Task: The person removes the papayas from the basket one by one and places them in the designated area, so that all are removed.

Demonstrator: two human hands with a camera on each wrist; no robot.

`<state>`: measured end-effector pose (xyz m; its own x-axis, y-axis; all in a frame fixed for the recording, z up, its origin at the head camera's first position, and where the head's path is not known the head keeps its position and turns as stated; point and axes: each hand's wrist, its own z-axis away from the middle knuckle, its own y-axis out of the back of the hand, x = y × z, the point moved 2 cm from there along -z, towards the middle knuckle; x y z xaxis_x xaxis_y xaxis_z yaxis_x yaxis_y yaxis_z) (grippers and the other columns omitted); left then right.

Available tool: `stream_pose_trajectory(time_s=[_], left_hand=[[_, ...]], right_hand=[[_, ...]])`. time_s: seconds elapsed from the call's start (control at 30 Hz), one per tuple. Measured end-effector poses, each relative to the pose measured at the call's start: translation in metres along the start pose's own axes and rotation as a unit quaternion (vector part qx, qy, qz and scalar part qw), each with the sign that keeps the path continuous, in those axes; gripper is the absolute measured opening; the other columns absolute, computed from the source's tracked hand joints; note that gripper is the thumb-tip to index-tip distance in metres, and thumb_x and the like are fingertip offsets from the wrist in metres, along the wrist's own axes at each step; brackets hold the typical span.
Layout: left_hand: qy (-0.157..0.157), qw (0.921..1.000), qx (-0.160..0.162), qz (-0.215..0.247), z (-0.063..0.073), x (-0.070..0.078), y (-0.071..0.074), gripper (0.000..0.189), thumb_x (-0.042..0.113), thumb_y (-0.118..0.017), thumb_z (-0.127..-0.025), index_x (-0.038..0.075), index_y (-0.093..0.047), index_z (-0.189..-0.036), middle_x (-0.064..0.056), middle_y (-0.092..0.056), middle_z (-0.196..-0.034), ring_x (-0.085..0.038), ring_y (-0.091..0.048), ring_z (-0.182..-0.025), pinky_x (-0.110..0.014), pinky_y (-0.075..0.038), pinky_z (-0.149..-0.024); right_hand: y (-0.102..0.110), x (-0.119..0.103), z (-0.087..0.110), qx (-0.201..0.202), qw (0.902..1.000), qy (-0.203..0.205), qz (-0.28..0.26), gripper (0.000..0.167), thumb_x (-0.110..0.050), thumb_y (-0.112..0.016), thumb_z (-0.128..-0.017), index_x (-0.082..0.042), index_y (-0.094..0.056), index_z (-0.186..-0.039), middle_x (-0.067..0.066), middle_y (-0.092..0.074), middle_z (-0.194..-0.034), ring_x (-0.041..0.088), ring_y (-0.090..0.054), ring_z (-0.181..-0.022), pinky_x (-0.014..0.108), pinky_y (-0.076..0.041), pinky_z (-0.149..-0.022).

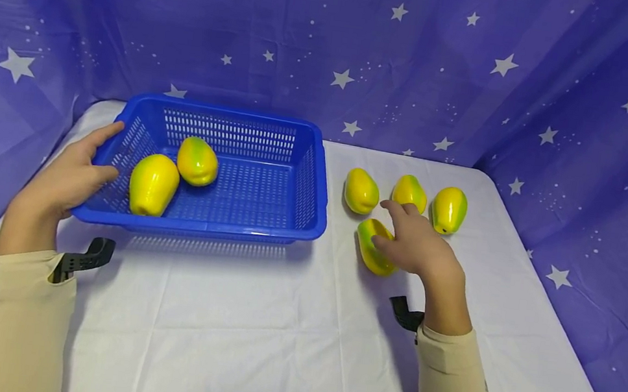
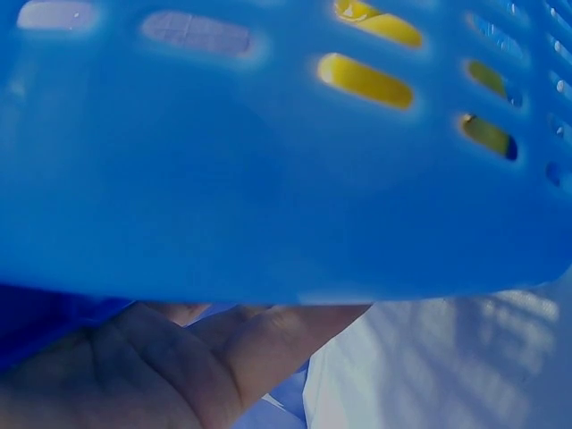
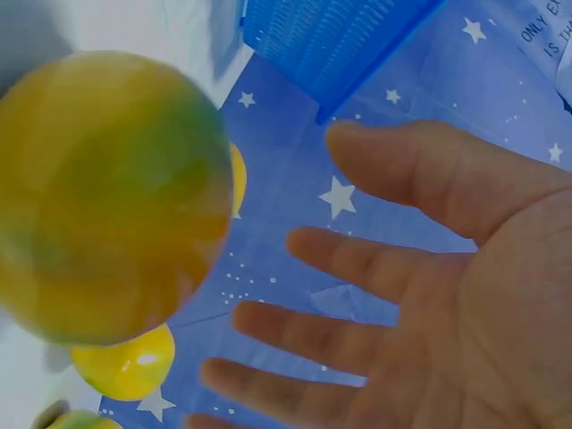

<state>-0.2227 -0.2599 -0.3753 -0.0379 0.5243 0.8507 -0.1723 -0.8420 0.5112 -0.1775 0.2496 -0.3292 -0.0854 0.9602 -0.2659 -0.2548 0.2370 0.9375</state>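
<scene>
On the left, a blue plastic basket (image 1: 245, 230) holds two yellow-green mangoes, one mango (image 1: 154, 186) at the front and another mango (image 1: 197, 161) behind it. My left hand (image 1: 66, 175) grips the basket's left rim; its fingers (image 2: 277, 344) partly disappear behind the blue wall in the left wrist view. Over the right side of the table, my right hand (image 1: 417, 241) hovers with fingers spread above the nearest loose mango (image 1: 372, 255). That mango (image 3: 112, 197) looms large in the right wrist view, apart from the fingertips.
Three more mangoes lie behind the right hand: a left mango (image 1: 361, 191), a middle one partly covered by the hand, and a right mango (image 1: 449, 209). A white cloth covers the table (image 1: 226, 335). A purple starry curtain (image 1: 309, 45) surrounds it.
</scene>
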Motion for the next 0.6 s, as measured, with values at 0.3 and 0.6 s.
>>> stream_pose_trajectory(time_s=[0.3, 0.6], left_hand=[[-0.003, 1.0000, 0.001, 0.003, 0.002, 0.000, 0.000, 0.081, 0.002, -0.041, -0.093, 0.031, -0.001, -0.157, -0.022, -0.010, -0.159, -0.045, -0.029, -0.130, -0.051, -0.040, -0.091], [-0.016, 0.9998, 0.007, -0.001, 0.002, 0.001, 0.003, 0.083, 0.001, -0.042, -0.091, 0.031, -0.003, -0.158, -0.018, -0.012, -0.160, -0.041, -0.031, -0.126, -0.040, -0.038, -0.088]], right_hand=[[0.010, -0.013, -0.005, 0.138, 0.9859, 0.091, -0.021, 0.083, -0.031, -0.068, -0.085, -0.020, -0.025, -0.155, 0.018, -0.031, -0.150, 0.037, -0.036, -0.132, 0.058, -0.032, -0.104], [0.023, -0.039, -0.019, 0.176, 0.9772, 0.115, -0.028, 0.088, -0.041, -0.069, -0.083, -0.031, -0.020, -0.156, 0.013, -0.023, -0.156, 0.036, -0.028, -0.139, 0.064, -0.031, -0.102]])
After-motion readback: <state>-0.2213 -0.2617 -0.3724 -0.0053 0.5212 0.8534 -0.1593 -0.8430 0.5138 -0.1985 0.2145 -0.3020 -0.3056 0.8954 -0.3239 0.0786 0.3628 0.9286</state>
